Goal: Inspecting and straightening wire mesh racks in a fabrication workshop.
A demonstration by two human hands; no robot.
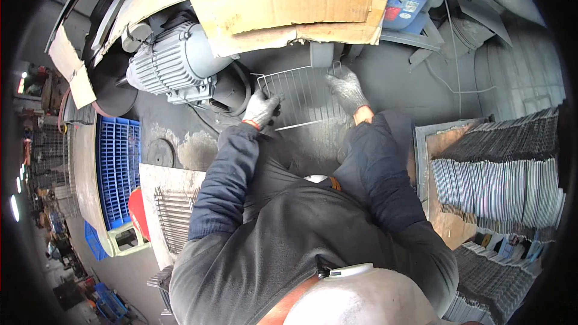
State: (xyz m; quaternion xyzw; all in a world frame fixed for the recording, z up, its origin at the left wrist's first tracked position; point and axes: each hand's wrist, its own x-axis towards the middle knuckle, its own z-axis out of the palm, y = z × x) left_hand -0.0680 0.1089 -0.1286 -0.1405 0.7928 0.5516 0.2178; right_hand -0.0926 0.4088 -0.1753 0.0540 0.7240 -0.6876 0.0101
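A rectangular wire rack [307, 97] with thin parallel bars is held out in front of me, above the dark floor. My left hand [262, 108], in a grey work glove, is closed round the rack's left edge. At its right edge, my right hand [348, 89], gloved the same way, grips the frame near the far corner. The fingertips of both hands are partly hidden. The rack's far side lies close to a grey metal post [321, 55] under a cardboard sheet [289, 0].
A grey electric motor [171, 63] stands at the far left, its cable looping toward the rack. Tall stacks of wire racks [497, 186] rise on my right. At left, several racks [173, 219] lie on a pale board [150, 174], near a blue plastic crate [120, 168].
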